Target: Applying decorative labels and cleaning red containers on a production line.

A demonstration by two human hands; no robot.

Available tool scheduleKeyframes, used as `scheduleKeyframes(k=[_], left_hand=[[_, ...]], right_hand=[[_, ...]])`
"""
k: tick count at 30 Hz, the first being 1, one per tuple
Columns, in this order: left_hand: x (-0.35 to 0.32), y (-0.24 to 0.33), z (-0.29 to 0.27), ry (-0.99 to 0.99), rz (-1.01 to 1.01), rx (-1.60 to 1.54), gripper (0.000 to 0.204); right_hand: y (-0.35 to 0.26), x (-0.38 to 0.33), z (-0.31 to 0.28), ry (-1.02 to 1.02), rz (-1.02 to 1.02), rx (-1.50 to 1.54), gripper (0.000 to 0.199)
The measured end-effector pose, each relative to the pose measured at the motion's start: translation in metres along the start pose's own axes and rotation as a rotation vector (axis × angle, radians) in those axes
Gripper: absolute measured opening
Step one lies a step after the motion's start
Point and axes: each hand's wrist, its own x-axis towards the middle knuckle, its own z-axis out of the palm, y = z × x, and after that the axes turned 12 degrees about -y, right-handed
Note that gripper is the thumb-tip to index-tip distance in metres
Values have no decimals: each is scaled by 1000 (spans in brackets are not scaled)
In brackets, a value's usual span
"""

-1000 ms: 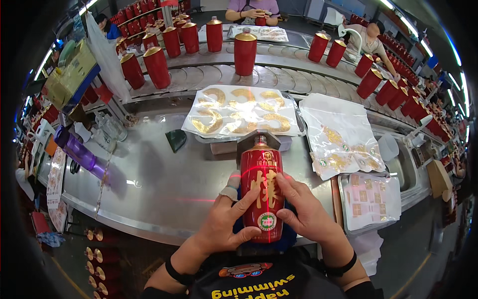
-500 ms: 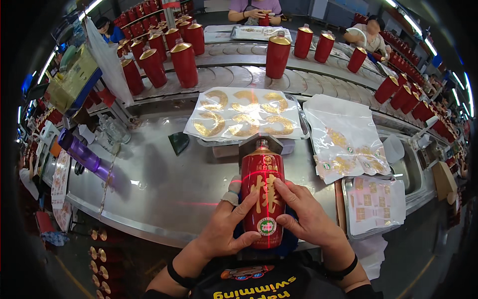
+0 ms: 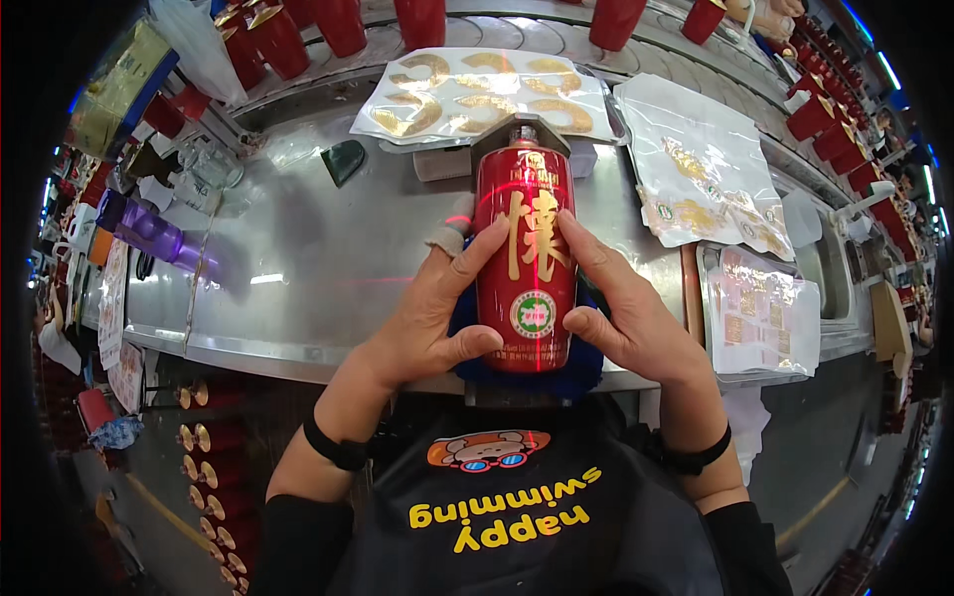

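A glossy red bottle [image 3: 525, 268] with gold characters and a round green-and-white sticker lies face up in front of me, its neck pointing away. Its neck end meets a dark angular holder [image 3: 556, 139], and blue cloth [image 3: 586, 363] shows beneath its base. From the left side my left hand [image 3: 432, 313] grips it, a pale cover on one finger and the fingertips on the red surface. My right hand [image 3: 636, 313] holds the opposite side, fingers along the upper edge and thumb near the sticker. Thin red light lines cross the bottle. Its underside is hidden.
Behind the holder lies a tray with a sheet of gold crescent labels [image 3: 477, 89]. To the right are a sheet of gold decals [image 3: 696, 169] and a tray of small labels [image 3: 760, 308]. A purple bottle [image 3: 149, 228] stands left; red bottles [image 3: 338, 25] line the conveyor.
My view has tilted down, so the table and bottle sit higher in the picture. Both thumbs have shifted outward from the bottle's front toward its sides. The bottle stays on its rest.
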Motion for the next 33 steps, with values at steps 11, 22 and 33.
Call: scheduleKeyframes(k=[11, 22, 33], left_hand=[[-1, -4, -1, -22, -6, -26, 91], [-3, 3, -6, -87, -105, -27, 103], [-9, 4, -3, -25, -128, -200, 122]], right_hand=[[4, 4, 3, 5, -30, 39, 96], [1, 3, 2, -48, 27, -17, 97], [-41, 40, -58, 29, -58, -165, 34]])
